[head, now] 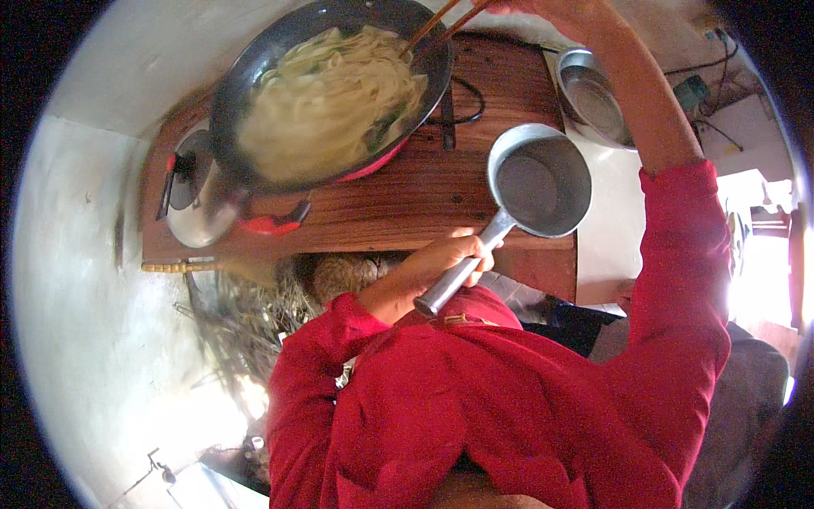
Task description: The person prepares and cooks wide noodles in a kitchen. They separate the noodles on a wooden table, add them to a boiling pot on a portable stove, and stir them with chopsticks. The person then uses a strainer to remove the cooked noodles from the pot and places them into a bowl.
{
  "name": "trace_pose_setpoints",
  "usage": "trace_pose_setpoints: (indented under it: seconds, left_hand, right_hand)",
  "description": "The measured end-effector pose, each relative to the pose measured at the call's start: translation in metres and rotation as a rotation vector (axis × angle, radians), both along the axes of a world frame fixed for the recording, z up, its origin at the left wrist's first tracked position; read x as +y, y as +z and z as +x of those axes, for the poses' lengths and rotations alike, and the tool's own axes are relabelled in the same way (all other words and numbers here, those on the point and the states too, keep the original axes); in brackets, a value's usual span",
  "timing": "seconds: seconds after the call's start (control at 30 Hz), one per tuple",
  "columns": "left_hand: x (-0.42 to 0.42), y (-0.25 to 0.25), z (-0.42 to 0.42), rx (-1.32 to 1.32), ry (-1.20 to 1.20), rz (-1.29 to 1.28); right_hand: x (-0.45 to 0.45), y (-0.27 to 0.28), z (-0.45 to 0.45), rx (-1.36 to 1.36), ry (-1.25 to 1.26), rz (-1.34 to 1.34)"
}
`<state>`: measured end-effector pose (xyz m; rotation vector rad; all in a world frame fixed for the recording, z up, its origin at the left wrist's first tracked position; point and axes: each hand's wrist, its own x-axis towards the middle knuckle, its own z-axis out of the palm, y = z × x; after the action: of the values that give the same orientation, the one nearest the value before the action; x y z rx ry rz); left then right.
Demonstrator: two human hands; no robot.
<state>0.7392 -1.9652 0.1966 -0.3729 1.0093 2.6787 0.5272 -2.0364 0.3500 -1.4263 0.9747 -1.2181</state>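
My left hand (461,257) is closed around the handle of a metal dipper (540,181), whose bowl looks empty and sits over the table's near edge. At the top rim of the view, my right hand (540,7) holds a pair of wooden chopsticks (439,25). Their lower ends reach into wide noodles (331,102) at the right side of a large dark wok (235,95). Some green leaves show among the noodles. Steam or blur softens the left part of the food. My right hand is partly cut off by the frame.
The wok stands on a brown wooden table (407,216). A lid (203,219) lies left of it, near a red and black handle (273,221). Beyond the dipper is a metal pot (594,98) on a white surface. A black cable curls beside the wok. Dry twigs (254,312) lie below the table's left part.
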Motion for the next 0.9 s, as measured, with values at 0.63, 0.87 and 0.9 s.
trace_pose_setpoints:
  seconds: [0.63,0.87,0.9]
  left_hand:
    - [-0.007,-0.017,0.013,-0.137,0.268,-0.354]
    - [-0.064,-0.061,0.097,-0.088,0.725,-1.059]
    - [-0.073,-0.060,0.108,-0.124,0.758,-1.197]
  right_hand:
    - [-0.081,-0.013,0.086,0.695,0.053,0.060]
    - [-0.083,0.005,-0.006,0.761,-0.475,0.101]
    - [-0.084,0.006,-0.020,0.750,-0.572,0.120]
